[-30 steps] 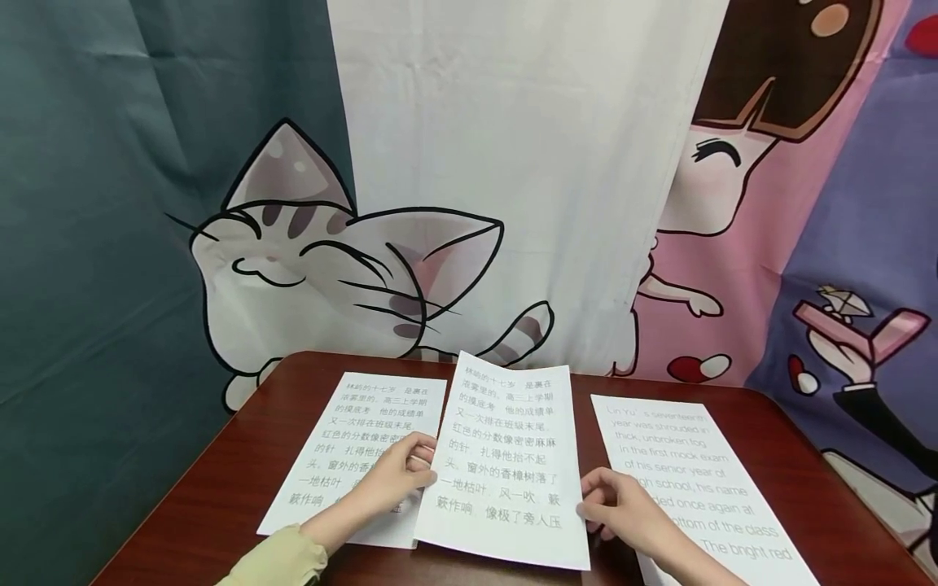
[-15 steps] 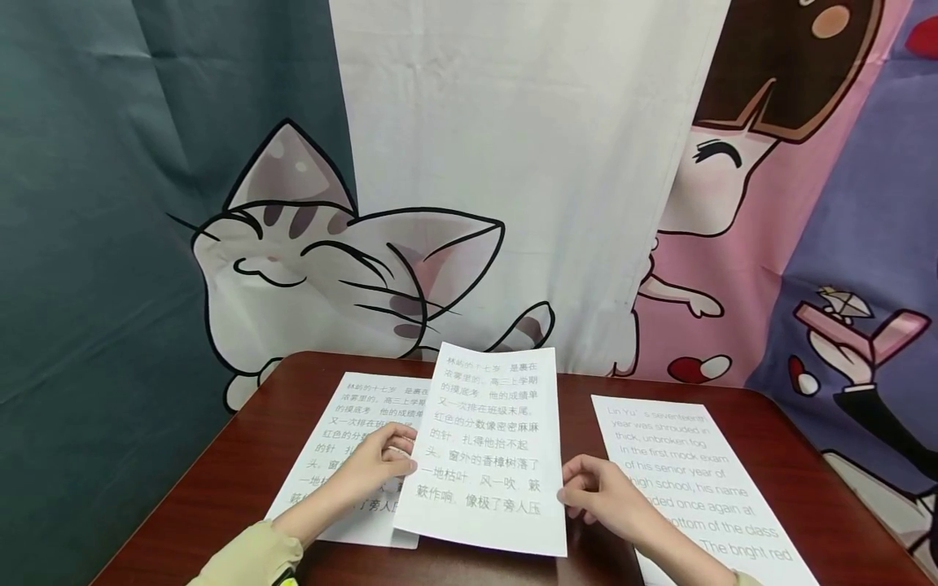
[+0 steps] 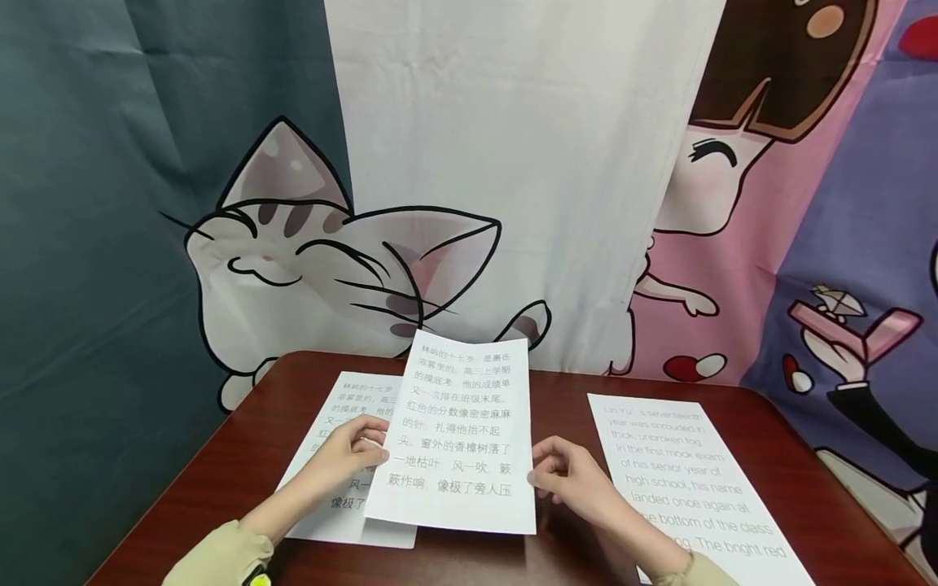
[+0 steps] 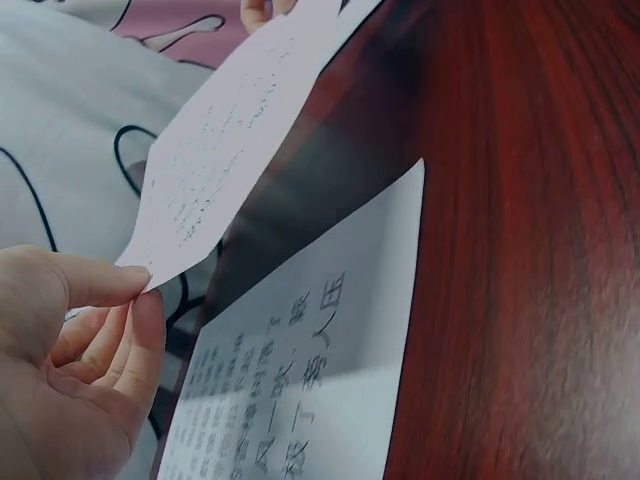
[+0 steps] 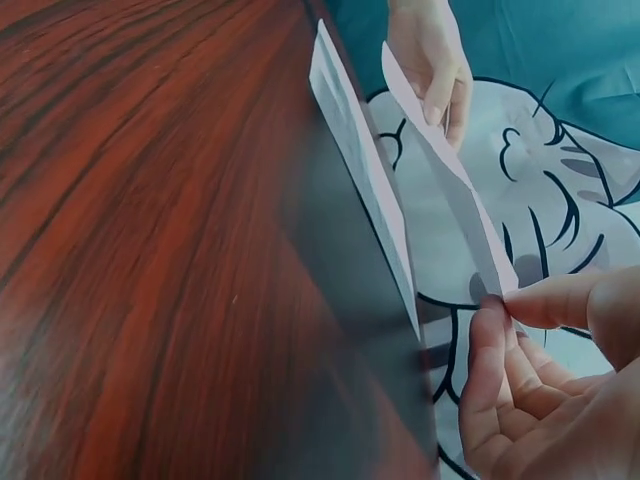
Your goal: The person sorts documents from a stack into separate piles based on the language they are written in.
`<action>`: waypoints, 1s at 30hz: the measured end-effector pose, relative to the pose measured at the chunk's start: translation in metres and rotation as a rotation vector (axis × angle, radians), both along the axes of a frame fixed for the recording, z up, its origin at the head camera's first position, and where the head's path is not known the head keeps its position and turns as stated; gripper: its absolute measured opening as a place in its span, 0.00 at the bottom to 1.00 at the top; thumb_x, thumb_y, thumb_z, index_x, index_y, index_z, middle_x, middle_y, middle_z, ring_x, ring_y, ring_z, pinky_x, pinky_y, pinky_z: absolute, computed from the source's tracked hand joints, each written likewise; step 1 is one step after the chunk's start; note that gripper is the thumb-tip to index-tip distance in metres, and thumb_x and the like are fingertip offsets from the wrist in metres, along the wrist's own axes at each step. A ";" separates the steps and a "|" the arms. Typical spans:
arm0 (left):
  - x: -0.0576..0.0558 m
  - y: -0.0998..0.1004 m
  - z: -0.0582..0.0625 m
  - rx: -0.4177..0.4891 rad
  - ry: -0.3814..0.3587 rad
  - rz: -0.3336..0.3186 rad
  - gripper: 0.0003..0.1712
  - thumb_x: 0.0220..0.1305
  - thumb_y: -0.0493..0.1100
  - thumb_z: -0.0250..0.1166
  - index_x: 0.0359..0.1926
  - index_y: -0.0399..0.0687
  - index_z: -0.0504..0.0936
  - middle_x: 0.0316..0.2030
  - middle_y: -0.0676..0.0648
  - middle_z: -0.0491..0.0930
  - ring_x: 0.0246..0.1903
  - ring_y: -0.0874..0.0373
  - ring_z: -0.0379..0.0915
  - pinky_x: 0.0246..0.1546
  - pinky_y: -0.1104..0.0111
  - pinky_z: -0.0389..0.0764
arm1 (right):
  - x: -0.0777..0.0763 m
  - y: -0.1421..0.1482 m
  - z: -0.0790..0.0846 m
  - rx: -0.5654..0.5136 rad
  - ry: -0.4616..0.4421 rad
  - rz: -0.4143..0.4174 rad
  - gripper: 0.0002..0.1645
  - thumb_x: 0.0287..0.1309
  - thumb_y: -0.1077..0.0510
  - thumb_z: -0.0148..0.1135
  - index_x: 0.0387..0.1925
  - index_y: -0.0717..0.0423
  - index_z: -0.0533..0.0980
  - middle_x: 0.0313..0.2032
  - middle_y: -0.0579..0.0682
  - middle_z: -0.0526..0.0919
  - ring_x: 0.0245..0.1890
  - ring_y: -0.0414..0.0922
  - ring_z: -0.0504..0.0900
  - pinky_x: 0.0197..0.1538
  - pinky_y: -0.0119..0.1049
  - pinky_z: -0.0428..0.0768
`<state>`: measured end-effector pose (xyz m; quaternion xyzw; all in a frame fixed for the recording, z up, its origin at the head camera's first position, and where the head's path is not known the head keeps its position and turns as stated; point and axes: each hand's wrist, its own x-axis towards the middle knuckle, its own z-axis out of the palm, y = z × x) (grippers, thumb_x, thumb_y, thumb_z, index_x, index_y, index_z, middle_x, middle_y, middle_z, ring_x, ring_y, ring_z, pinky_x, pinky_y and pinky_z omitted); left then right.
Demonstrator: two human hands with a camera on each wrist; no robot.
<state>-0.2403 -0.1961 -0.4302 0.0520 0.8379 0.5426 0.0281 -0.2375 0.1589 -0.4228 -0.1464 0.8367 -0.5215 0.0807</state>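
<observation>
A white sheet of paper (image 3: 458, 431) with printed Chinese text is held up off the table between two hands. The left hand (image 3: 344, 454) pinches its left edge between thumb and fingers, as the left wrist view also shows at the sheet's corner (image 4: 170, 255). On the opposite edge, the right hand (image 3: 575, 480) pinches the paper, thumb against fingertips; the right wrist view shows the sheet (image 5: 465, 200) nearly edge-on. Beneath and to the left lies a second Chinese-text sheet (image 3: 322, 521), partly covered by the raised one and the left hand.
A sheet with English text (image 3: 681, 480) lies on the right of the dark red wooden table (image 3: 564, 399), its lower left part behind the right forearm. Behind the table hangs a cloth (image 3: 528, 163) printed with a cartoon cat and figures.
Both hands have carried the raised sheet leftward and slightly up, so it covers more of the left sheet. The sheets on the table have stayed put.
</observation>
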 end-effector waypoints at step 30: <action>0.000 -0.095 0.004 -0.081 0.000 -0.076 0.34 0.63 0.41 0.66 0.66 0.29 0.66 0.48 0.40 0.78 0.39 0.66 0.78 0.42 0.76 0.79 | -0.018 -0.086 -0.011 -0.167 -0.003 0.091 0.25 0.55 0.64 0.65 0.54 0.68 0.71 0.29 0.61 0.86 0.23 0.41 0.79 0.25 0.32 0.76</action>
